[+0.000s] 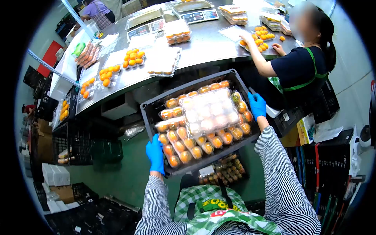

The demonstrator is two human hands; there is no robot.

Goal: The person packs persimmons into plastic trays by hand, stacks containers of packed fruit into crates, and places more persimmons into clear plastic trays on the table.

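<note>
A dark plastic crate point(188, 88) is held up in front of me between my two blue-gloved hands. My left hand point(155, 154) grips its near left end, fingers wrapped at the rim. At the opposite end, my right hand point(257, 105) is closed on the right rim. Inside lie rows of clear plastic packs point(182, 145) of round orange fruits, their exact kind uncertain. One more clear pack point(211, 112) lies across the top, whitened by glare. Parts of the fingers are hidden behind the crate walls.
Beyond the crate stands a metal table point(207, 51) with scales point(199, 15), stacked packs point(177, 32) and open trays of fruit point(134, 58). A co-worker point(301, 66) sits at the right, hands at fruit trays. Below is another filled crate point(225, 174); black crates point(88, 211) stand lower left.
</note>
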